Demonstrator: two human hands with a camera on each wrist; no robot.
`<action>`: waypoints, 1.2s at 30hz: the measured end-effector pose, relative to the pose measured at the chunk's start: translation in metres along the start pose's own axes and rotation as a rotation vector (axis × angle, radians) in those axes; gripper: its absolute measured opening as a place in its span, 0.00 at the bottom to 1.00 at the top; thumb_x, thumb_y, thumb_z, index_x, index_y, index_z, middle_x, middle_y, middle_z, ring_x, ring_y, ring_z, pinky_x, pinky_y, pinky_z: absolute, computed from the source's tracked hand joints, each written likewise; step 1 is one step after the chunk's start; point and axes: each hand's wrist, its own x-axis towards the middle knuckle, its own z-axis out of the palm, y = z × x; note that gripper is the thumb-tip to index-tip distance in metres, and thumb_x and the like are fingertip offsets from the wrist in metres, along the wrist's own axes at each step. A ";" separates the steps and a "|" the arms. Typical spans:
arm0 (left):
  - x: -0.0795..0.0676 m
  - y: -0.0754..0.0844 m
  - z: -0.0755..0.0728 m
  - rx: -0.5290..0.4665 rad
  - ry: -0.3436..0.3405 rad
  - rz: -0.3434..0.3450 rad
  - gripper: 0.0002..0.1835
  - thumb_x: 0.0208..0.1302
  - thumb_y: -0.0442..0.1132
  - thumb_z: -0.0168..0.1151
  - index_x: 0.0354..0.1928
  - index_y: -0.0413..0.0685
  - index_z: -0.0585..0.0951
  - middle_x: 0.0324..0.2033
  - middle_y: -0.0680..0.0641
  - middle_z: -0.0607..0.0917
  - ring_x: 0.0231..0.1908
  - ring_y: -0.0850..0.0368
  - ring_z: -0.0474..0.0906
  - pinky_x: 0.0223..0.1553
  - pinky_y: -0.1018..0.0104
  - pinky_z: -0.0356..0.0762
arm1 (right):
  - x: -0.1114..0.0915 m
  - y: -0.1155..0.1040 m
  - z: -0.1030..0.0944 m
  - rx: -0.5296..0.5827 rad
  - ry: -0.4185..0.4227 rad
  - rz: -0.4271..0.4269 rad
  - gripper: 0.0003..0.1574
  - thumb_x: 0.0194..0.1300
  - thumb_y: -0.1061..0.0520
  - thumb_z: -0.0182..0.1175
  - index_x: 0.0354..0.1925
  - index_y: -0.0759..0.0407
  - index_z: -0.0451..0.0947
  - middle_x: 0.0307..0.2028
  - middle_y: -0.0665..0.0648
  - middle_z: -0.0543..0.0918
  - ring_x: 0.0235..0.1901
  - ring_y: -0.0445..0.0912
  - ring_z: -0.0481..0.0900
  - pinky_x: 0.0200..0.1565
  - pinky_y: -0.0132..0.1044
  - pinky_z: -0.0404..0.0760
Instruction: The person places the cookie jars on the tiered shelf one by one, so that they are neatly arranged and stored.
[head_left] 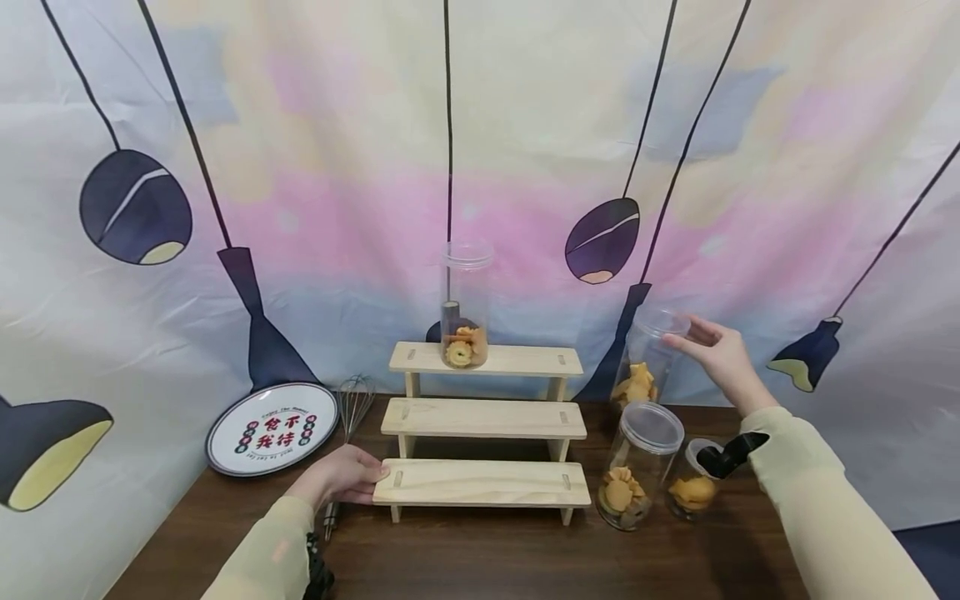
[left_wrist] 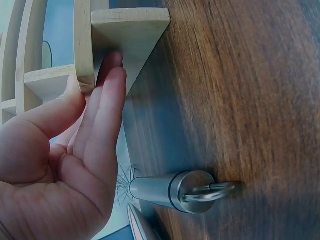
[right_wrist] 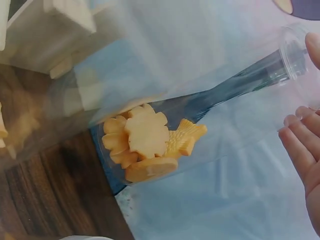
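Note:
My left hand (head_left: 343, 477) pinches the left end of the lowest step of a three-tier wooden display stand (head_left: 483, 482). In the left wrist view, the thumb lies on the board's top face and the fingers reach underneath it. Right of the stand, my right hand (head_left: 716, 358) holds a tall clear jar (head_left: 651, 350) by its lid. Several cookies (right_wrist: 147, 132), some flower-shaped, lie at its bottom in the right wrist view. Another tall jar (head_left: 465, 287), with a few cookies inside, stands on the top step, left of its middle.
In front of the held jar stand a wide lidded cookie jar (head_left: 651, 437) and a smaller jar (head_left: 692, 493). A whisk (head_left: 352, 408) lies left of the stand, beside a white oval plate (head_left: 273, 462) leaning against the patterned backdrop (head_left: 337, 208). The table (head_left: 465, 562) is dark wood.

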 end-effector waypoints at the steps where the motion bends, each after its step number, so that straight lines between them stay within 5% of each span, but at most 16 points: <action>1: 0.000 0.000 0.000 -0.004 0.005 -0.004 0.18 0.67 0.32 0.56 0.49 0.18 0.73 0.30 0.40 0.86 0.30 0.55 0.84 0.34 0.61 0.86 | -0.001 -0.002 -0.002 -0.002 0.010 -0.005 0.52 0.64 0.40 0.60 0.73 0.62 0.48 0.69 0.70 0.57 0.67 0.64 0.57 0.63 0.64 0.61; 15: -0.001 -0.003 0.001 -0.025 -0.024 0.021 0.18 0.67 0.31 0.56 0.49 0.17 0.72 0.31 0.37 0.86 0.30 0.55 0.84 0.35 0.60 0.86 | -0.006 -0.031 -0.013 -0.003 0.075 -0.023 0.50 0.64 0.40 0.59 0.73 0.59 0.49 0.68 0.70 0.59 0.67 0.62 0.58 0.64 0.62 0.62; 30: -0.004 0.000 -0.003 -0.020 -0.020 0.011 0.18 0.67 0.31 0.56 0.49 0.18 0.72 0.30 0.41 0.86 0.29 0.55 0.84 0.36 0.60 0.86 | 0.002 -0.079 -0.006 0.008 0.164 -0.088 0.44 0.61 0.40 0.63 0.69 0.53 0.62 0.62 0.62 0.72 0.60 0.44 0.72 0.61 0.49 0.71; 36: -0.002 0.001 -0.001 -0.003 -0.015 0.024 0.16 0.67 0.31 0.55 0.48 0.18 0.73 0.28 0.42 0.85 0.28 0.56 0.83 0.34 0.61 0.86 | 0.003 -0.091 0.002 0.025 0.178 -0.111 0.45 0.60 0.40 0.64 0.68 0.56 0.63 0.63 0.63 0.71 0.63 0.51 0.70 0.62 0.52 0.70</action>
